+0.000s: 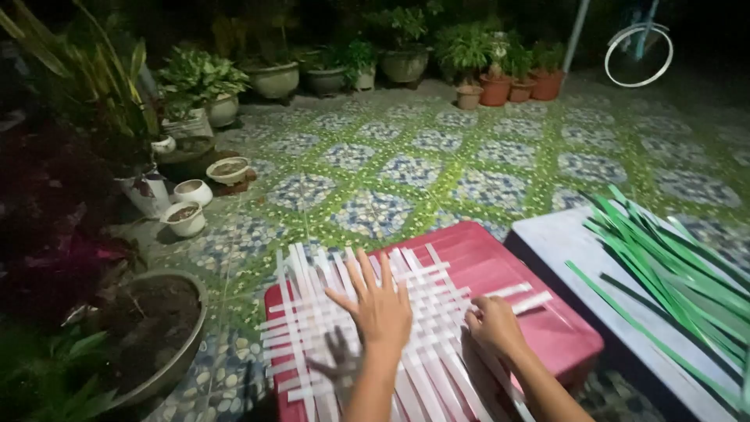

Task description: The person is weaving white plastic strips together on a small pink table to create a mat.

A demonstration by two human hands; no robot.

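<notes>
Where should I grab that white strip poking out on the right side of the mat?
Probably pinch the strip's free end from the right. It juts flat past the woven mat over the red lid, just beyond the right hand, so nothing crosses it there.

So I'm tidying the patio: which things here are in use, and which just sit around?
In use: white woven strips, red stool, left hand flat on them, right hand at a strip.
Lying about: green strips, potted plants, bicycle wheel.
</notes>
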